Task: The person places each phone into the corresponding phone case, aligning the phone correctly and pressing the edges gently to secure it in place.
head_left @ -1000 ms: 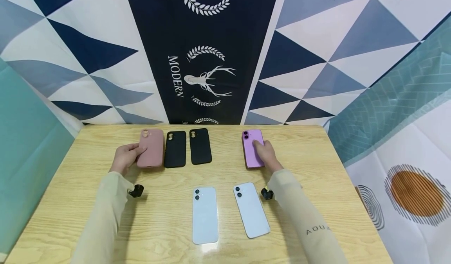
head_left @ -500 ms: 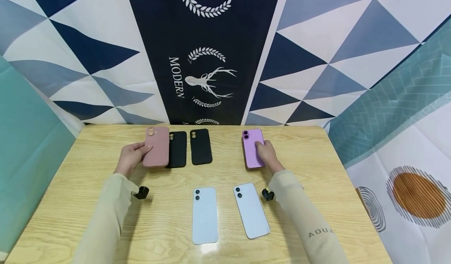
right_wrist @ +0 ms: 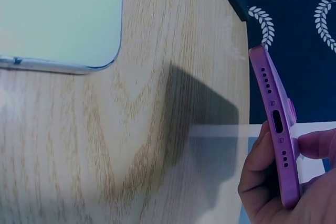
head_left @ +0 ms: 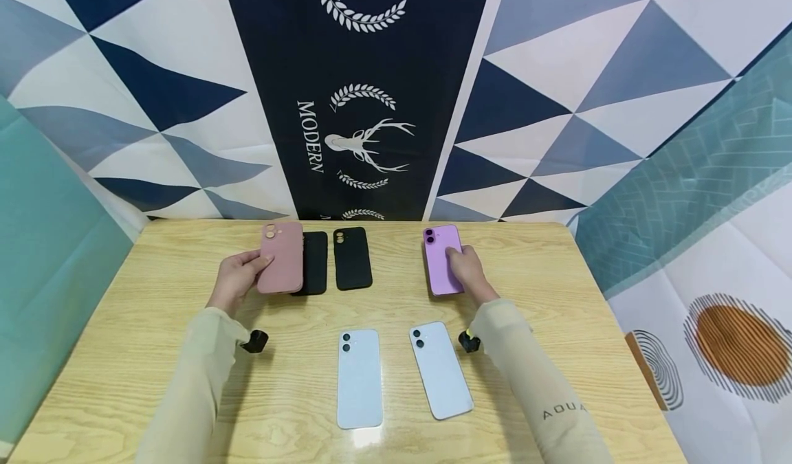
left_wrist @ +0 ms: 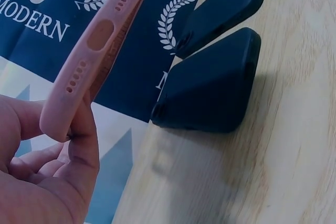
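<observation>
My left hand (head_left: pixel 238 277) pinches a pink phone case (head_left: pixel 281 258) by its left edge, thumb on the back. In the left wrist view the case (left_wrist: pixel 94 59) is lifted off the table, its bottom edge with port cutouts toward the camera. It overlaps part of a black phone case (head_left: pixel 315 263); a second black phone case (head_left: pixel 353 258) lies to the right. A purple phone (head_left: pixel 442 261) is in my right hand (head_left: pixel 469 271), held by its right edge. The right wrist view shows the purple phone (right_wrist: pixel 277 124) raised, its charging port visible and its shadow on the table.
Two white phones, one upright in line (head_left: pixel 360 379) and one slanted (head_left: pixel 441 370), lie back up on the wooden table (head_left: pixel 297 381) nearer the person. A patterned cloth backdrop (head_left: pixel 365 106) stands at the table's far edge.
My left hand has carried the pink phone case to the right, so it now covers part of the nearer black case. My right hand and the purple phone have hardly moved.
</observation>
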`<state>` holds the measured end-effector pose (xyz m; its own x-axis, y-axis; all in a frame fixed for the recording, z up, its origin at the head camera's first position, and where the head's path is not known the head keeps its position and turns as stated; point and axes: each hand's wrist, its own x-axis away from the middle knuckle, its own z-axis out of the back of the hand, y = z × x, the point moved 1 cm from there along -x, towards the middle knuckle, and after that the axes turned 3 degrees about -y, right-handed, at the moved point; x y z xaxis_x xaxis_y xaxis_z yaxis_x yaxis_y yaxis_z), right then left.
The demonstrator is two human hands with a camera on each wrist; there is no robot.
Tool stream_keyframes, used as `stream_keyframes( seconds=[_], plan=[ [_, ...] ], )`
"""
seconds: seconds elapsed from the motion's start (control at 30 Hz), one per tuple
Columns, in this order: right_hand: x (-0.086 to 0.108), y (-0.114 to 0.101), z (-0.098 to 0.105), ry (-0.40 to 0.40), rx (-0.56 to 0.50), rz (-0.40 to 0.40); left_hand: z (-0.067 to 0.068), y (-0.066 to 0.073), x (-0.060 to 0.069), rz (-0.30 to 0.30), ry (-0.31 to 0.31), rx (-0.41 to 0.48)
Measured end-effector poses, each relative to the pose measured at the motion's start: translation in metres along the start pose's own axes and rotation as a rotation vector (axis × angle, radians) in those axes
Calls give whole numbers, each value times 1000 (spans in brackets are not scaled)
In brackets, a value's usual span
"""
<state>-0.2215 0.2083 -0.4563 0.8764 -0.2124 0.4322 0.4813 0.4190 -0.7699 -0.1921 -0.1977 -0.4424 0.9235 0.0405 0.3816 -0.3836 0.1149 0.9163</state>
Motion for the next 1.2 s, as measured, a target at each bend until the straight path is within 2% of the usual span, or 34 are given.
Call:
stream_keyframes(
  seconds=[0.3,0.67,0.93,1.2],
  plan=[
    [3,-2,-4,-2,6,7,-7,-1,-1,-19,9,62],
    [7,-9,-8,-12,-2,-9,-16,2,-1,-3,11,57],
    [8,-11,-11,-16,3,1,-24,4,0,3,-13,79],
    [11,-14,-15,-26,-21,1,-33,2,-5,-2,10,72]
  ],
)
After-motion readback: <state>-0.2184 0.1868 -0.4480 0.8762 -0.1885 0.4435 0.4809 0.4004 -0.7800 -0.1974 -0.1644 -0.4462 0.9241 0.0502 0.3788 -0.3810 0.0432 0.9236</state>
